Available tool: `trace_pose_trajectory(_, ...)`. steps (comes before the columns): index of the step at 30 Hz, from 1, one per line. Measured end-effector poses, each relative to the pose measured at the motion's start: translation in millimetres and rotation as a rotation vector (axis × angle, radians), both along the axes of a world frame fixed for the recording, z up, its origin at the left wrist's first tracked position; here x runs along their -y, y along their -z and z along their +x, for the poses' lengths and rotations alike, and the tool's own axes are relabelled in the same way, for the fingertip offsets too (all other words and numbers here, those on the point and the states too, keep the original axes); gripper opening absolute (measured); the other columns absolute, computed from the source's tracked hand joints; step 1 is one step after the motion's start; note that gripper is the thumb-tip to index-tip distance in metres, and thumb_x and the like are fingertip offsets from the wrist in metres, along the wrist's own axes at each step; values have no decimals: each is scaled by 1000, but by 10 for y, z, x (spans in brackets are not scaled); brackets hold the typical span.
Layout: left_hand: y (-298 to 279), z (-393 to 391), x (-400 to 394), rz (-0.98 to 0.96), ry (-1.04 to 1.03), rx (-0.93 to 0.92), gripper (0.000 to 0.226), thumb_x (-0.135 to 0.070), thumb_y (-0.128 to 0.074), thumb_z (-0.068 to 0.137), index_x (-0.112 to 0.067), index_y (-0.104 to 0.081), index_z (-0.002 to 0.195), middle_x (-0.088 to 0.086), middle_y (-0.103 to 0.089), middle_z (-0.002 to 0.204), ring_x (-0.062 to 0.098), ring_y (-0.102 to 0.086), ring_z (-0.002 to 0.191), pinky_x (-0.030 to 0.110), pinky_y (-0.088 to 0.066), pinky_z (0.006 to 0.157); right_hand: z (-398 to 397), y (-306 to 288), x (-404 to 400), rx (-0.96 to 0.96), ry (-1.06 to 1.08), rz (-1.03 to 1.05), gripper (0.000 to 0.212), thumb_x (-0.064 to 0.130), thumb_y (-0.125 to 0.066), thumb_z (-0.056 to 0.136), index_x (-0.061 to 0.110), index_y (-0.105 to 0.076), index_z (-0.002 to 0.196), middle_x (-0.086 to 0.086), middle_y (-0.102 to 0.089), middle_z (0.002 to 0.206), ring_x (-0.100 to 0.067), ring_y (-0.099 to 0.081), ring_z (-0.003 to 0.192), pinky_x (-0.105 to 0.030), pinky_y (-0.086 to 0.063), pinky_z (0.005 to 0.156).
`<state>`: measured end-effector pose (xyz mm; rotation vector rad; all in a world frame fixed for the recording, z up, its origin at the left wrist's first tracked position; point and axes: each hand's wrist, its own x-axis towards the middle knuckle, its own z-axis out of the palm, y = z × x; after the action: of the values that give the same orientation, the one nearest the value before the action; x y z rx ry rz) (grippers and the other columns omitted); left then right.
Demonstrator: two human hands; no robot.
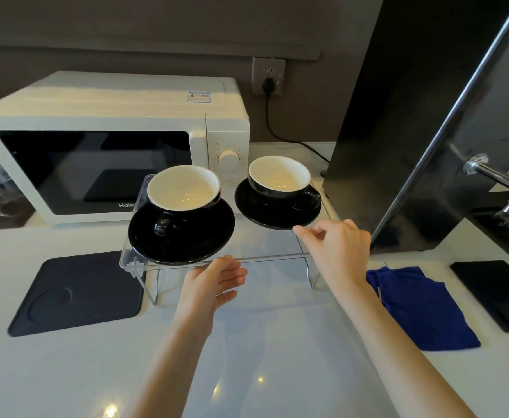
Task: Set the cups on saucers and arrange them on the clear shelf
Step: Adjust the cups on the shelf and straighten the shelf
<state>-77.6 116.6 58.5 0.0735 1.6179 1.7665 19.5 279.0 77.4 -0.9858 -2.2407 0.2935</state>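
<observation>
In the head view I am looking down at a clear shelf (265,245) that is standing on a white counter (66,372), just in front of a cream microwave (105,140). The shelf is see-through plastic with bent legs, and I can see the counter through it.

Two cups are sitting on the shelf, each one on its own saucer. The left cup (184,190) is black outside and white inside, and its handle is pointing toward me. It is resting on the left saucer (181,239), a shiny black round plate that is reaching out to the front edge of the shelf. The right cup (280,176) looks the same, with its handle pointing to the right. It is sitting on the right saucer (277,212), which is farther back on the shelf. The two saucers are lying just beside each other.

My left hand (214,285) is open with flat fingers, touching the front edge of the shelf near the left saucer, and it is holding nothing. My right hand (337,248) is loosely open, with a fingertip touching the front rim of the right saucer, not gripping it.

To the right of the shelf a blue cloth (419,309) is lying on the counter. To the left of the shelf a dark mat (78,294) is lying flat.
</observation>
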Motion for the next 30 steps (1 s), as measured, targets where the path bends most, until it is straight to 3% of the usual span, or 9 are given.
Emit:
trace_pose_trajectory(6, -28, 10, 69, -18, 66, -41, 26, -30, -55, 84, -7, -68, 89, 1, -75, 75, 15, -68, 74, 29, -50, 66, -27, -69, 53, 10, -55, 14, 26, 32, -66, 79, 12, -67, 63, -3, -66, 57, -24, -54, 69, -36, -41, 68)
trace_pose_trajectory(10, -74, -68, 280, -113, 150, -135, 33, -36, -49, 86, -10, -70, 88, 5, -76, 82, 16, -70, 77, 29, -52, 67, -169, -251, 307, -87, -317, -74, 17, 25, -59, 84, 12, -67, 75, -1, -67, 67, -18, -56, 72, -31, -47, 59)
trace_pose_trajectory(14, -93, -267, 650, -227, 15, -373, 28, -17, -49, 86, -6, -69, 71, 1, -74, 64, 12, -66, 62, 28, -48, 65, -397, -391, 644, -132, -651, -456, 17, 16, -53, 88, 10, -69, 90, 7, -65, 74, -6, -60, 71, -11, -45, 61)
trace_pose_trajectory(17, -104, -383, 882, -302, -173, -599, 24, -13, -53, 83, -10, -68, 64, 1, -71, 61, 3, -60, 52, 29, -47, 62, -577, -412, 835, -95, -776, -822, 23, 17, -48, 91, 9, -64, 105, -2, -67, 86, -9, -64, 72, -19, -52, 61)
trace_pose_trajectory(20, -119, -448, 966, -354, -375, -763, 14, -21, -58, 83, -11, -67, 78, -6, -67, 66, 4, -61, 61, 22, -46, 66, -719, -402, 959, -69, -774, -947, 25, 20, -47, 92, 9, -62, 109, -5, -66, 90, -12, -64, 73, -26, -54, 60)
trace_pose_trajectory(22, -79, -493, 963, -395, -456, -806, 17, -28, -60, 81, -13, -65, 89, -7, -65, 78, 4, -60, 73, 18, -42, 70, -792, -391, 1015, -46, -735, -865, 24, 23, -49, 91, 10, -63, 105, 1, -65, 85, -8, -61, 66, -16, -49, 48)
trace_pose_trajectory(24, -7, -552, 937, -433, -426, -806, 29, -34, -61, 81, -15, -62, 103, -3, -62, 94, 12, -58, 87, 26, -43, 78, -862, -403, 1065, -68, -693, -806, 23, 25, -52, 88, 9, -67, 95, -1, -66, 79, -5, -55, 55, -9, -38, 38)
trace_pose_trajectory(26, 45, -588, 898, -439, -337, -773, 34, -33, -57, 84, -16, -60, 114, -1, -60, 105, 14, -57, 97, 28, -40, 83, -937, -432, 1104, -101, -654, -850, 25, 27, -56, 87, 6, -68, 83, -10, -68, 77, -7, -50, 48, -11, -33, 34)
trace_pose_trajectory(30, 35, -561, 852, -289, -267, -688, 25, -25, -50, 88, -26, -63, 110, -15, -66, 91, 7, -59, 95, 21, -42, 79, -1018, -493, 1173, -141, -649, -1319, 16, 22, -53, 89, 13, -63, 80, -8, -69, 74, -10, -54, 46, -16, -38, 33)
